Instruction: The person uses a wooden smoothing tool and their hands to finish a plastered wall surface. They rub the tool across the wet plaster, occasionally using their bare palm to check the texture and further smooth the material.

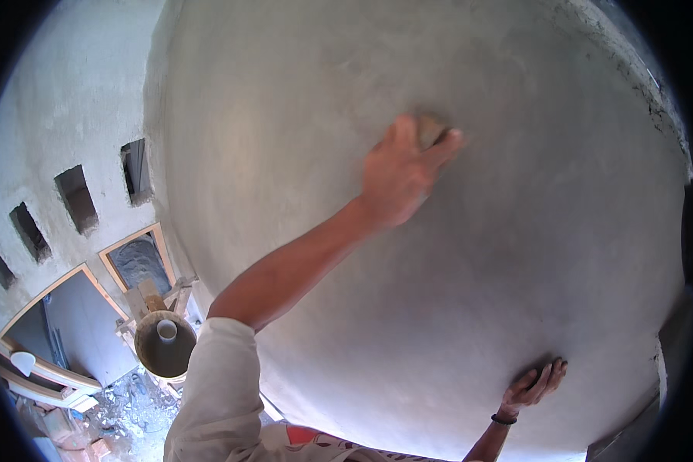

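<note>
Against the grey plastered wall, my left hand is raised at upper centre, its arm coming up from the lower left. Between its thumb and fingers is a small tan sponge, pressed to the plaster. Motion smears both the hand and the sponge, and the fingers partly cover the sponge. Lower right, my right hand rests on the same wall with its fingers stretched out and nothing in them. A dark band circles that wrist.
Left of me, a bucket with a white cup inside stands by a wooden support. Rubble covers the floor beneath. The adjoining wall has several rectangular holes and wood-framed openings. A rough wall edge runs down the right.
</note>
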Tool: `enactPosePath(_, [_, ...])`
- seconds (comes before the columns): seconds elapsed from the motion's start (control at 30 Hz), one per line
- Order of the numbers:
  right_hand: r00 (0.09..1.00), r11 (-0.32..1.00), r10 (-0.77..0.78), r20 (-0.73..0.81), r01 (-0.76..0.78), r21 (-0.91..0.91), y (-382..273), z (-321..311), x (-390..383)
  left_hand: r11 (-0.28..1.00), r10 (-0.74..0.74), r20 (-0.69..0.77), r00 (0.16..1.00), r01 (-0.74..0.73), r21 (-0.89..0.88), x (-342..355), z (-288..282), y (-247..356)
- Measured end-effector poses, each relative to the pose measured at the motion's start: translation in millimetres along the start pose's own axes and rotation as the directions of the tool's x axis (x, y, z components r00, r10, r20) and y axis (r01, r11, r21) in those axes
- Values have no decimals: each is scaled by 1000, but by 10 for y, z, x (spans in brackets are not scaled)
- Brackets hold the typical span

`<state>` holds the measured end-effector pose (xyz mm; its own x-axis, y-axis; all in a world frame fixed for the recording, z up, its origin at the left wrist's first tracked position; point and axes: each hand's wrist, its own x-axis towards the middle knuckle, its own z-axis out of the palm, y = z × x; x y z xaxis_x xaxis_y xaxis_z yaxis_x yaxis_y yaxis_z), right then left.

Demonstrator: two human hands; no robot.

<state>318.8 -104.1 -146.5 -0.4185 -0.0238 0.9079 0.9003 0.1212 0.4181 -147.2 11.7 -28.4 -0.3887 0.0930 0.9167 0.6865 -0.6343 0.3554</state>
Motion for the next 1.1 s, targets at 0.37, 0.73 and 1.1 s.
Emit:
enactPosePath(0.37, [1000,1000,14,0,-14,5,-20,18,-17,996,-45,-80,996,39,-75,498,65,-244])
enactPosePath(0.73, [999,999,21,-31,-20,44,-53,69,18,645,-283,190,940,333,-688,1431,237,22])
enactPosePath(1.1, [999,999,48,4,-48,25,-44,-12,19,978,182,-63,981,-174,114,1329,175,284])
